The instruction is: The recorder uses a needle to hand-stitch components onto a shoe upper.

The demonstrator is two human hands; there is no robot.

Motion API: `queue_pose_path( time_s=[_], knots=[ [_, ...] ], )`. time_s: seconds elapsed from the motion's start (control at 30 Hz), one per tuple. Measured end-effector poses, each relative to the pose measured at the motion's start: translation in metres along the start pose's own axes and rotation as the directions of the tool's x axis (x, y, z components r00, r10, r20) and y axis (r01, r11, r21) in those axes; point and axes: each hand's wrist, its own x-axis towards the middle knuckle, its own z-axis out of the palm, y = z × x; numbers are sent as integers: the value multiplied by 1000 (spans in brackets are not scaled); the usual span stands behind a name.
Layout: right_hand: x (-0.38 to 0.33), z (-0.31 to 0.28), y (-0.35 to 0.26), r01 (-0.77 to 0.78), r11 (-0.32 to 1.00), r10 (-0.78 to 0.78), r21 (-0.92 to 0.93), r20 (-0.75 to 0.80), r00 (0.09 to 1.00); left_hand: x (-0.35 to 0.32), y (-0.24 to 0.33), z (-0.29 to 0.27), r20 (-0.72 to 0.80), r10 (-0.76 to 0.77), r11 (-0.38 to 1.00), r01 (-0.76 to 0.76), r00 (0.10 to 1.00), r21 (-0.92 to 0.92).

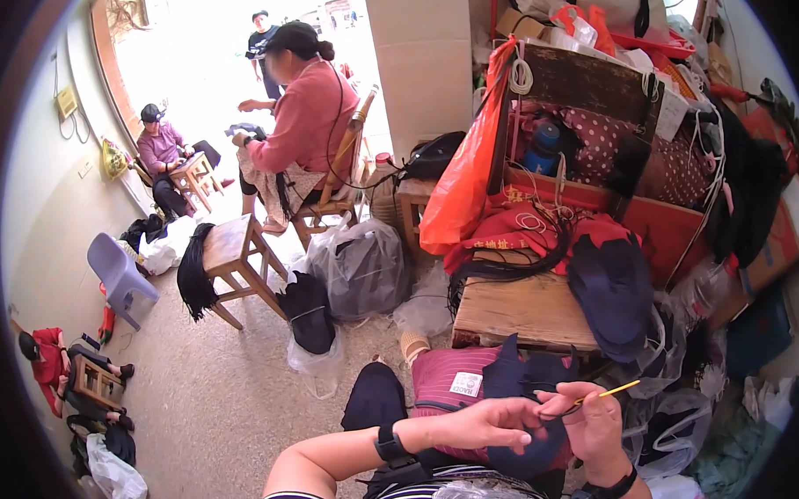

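In my right hand is a thin yellow stick-like tool, pinched between thumb and fingers, its tip pointing up and to the right. A dark curved end or thread shows by the fingertips; which it is I cannot make out. My left hand is just to the left, its fingers stretched toward the right hand and its thumb apart, with nothing visible in it. Beneath both hands, dark navy fabric pieces lie over a pink striped cushion on my lap. Both wrists wear black bands.
Ahead stands a wooden stool bearing dark cords and navy shoe-sole-shaped pieces. An orange bag hangs from a chair piled with cloth. Plastic bags and another stool stand left. Several people sit or stand farther off.
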Motion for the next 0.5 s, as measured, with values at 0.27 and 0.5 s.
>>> queue_pose_path(
  time_s=[0.27,0.5],
  knots=[
    [-6,-11,-7,106,990,-126,-90,-259,958,-3,-2,2,-114,-38,978,60,993,198],
    [-10,-24,-9,-29,949,-122,-314,-450,885,-6,-4,0,-138,-48,925,96,989,366]
  ],
)
